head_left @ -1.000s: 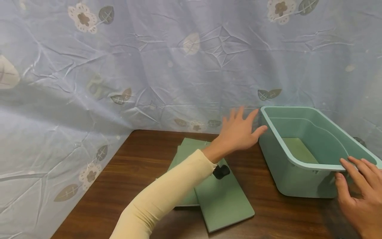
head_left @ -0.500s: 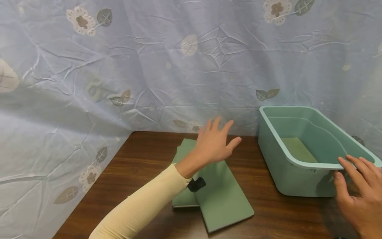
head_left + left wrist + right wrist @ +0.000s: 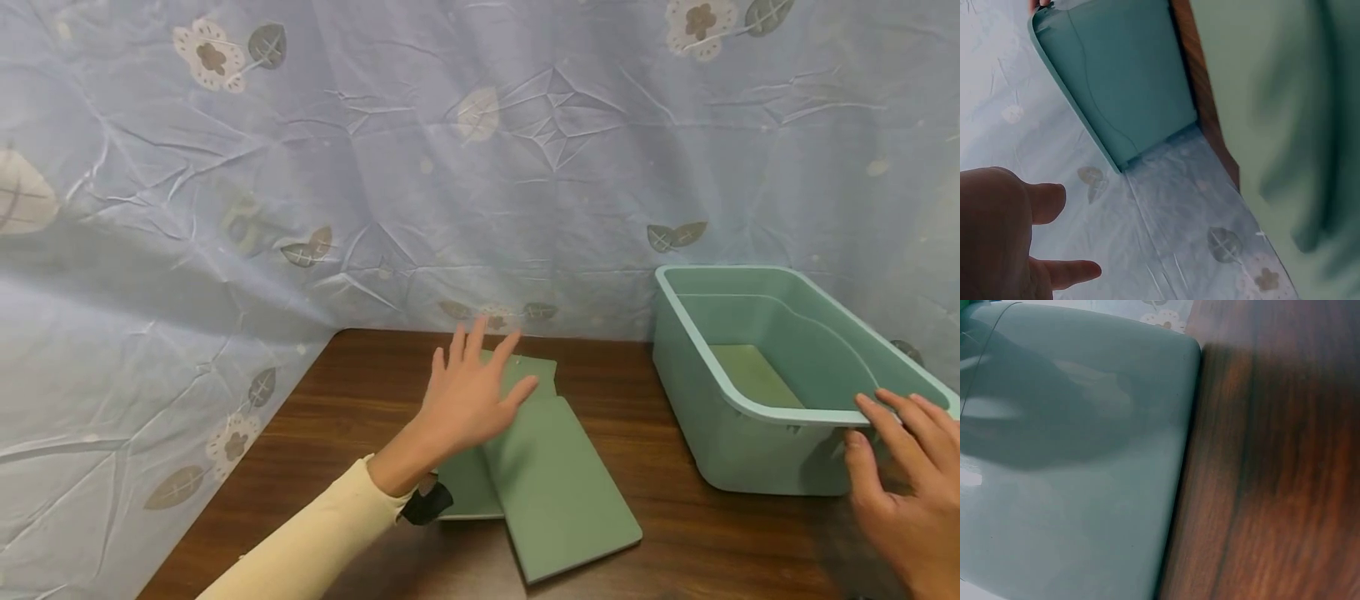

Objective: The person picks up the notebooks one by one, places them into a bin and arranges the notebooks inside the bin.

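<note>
My left hand (image 3: 465, 396), fingers spread and holding nothing, hovers over several flat green notebooks (image 3: 566, 492) on the table. The front notebook lies at a slant across the others, and my hand and wrist hide part of the pile. In the left wrist view, a green cover (image 3: 1229, 69) fills the right side, with thumb and a finger at lower left. At the right, my right hand (image 3: 911, 487) rests its fingertips on the near rim of a teal plastic tub (image 3: 701, 342), thumb low against the outer wall. A flat green piece (image 3: 753, 375) lies on the tub's floor.
A pale blue flowered cloth (image 3: 480, 183) hangs behind and at the left of the brown wooden table (image 3: 360, 400). Bare wood runs between the notebooks and the tub. The right wrist view shows the tub's outer wall (image 3: 1079, 506) beside the tabletop (image 3: 1272, 475).
My left hand has moved left and toward me, from beside the tub back over the notebooks, fingers spread throughout. My right hand has stayed at the tub's rim.
</note>
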Tool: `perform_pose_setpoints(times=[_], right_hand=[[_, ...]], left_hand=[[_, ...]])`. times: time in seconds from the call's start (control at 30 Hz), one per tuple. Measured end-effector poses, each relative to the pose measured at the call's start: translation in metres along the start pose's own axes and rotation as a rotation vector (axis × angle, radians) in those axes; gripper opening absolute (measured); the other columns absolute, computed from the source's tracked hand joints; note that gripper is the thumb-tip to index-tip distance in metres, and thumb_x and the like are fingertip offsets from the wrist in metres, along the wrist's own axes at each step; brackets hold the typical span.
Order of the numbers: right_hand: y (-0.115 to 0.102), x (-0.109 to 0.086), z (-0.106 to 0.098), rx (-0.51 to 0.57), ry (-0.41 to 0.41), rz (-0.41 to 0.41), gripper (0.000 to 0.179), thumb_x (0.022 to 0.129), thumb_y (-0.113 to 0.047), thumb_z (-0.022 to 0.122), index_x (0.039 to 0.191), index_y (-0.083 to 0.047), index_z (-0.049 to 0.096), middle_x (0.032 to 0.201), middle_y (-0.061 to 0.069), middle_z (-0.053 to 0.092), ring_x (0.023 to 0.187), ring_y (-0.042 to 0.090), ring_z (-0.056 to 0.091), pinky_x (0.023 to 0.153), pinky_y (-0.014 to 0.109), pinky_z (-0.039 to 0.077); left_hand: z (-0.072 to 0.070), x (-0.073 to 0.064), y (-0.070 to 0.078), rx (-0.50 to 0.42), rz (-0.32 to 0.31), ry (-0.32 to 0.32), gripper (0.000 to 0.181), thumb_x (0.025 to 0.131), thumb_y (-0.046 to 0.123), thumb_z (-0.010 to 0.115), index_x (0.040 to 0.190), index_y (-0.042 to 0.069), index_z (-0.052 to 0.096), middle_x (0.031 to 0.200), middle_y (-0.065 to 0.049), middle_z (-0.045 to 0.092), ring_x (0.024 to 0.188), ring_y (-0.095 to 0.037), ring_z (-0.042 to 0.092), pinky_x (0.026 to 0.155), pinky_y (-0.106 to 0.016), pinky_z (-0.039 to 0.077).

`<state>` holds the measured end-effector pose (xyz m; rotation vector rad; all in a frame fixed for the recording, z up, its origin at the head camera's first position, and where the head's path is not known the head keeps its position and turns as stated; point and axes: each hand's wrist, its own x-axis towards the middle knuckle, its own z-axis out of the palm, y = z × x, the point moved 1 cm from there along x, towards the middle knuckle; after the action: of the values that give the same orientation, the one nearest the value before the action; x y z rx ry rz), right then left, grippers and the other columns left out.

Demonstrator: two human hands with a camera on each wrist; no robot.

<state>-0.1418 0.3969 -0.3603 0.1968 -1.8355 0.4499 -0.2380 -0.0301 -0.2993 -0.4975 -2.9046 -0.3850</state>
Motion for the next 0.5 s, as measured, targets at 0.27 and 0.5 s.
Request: perform_pose_setpoints(times=[0.27, 0.5], right_hand=[[-0.001, 0.000, 0.000, 0.010, -0.022, 0.019, 0.044, 0.099, -0.035, 0.053, 0.124, -0.001, 0.067, 0.129, 0.026, 0.062, 0.134, 0.046, 0.045, 0.120, 0.049, 0.029], [-0.002, 0.000, 0.001, 0.034, -0.001, 0.017, 0.043, 0.098, -0.032, 0.054, 0.122, 0.001, 0.068, 0.128, 0.027, 0.062, 0.133, 0.047, 0.046, 0.120, 0.050, 0.029]], left_hand=[[-0.009, -0.030, -0.019, -0.025, -0.008, 0.031, 0.068, 0.097, 0.067, 0.038, 0.156, 0.035, 0.027, 0.167, -0.011, 0.007, 0.153, -0.039, 0.009, 0.118, -0.066, 0.019], [-0.010, -0.045, -0.026, -0.102, -0.022, 0.010, 0.067, 0.098, 0.065, 0.040, 0.156, 0.034, 0.028, 0.167, -0.010, 0.007, 0.153, -0.038, 0.008, 0.118, -0.066, 0.020]])
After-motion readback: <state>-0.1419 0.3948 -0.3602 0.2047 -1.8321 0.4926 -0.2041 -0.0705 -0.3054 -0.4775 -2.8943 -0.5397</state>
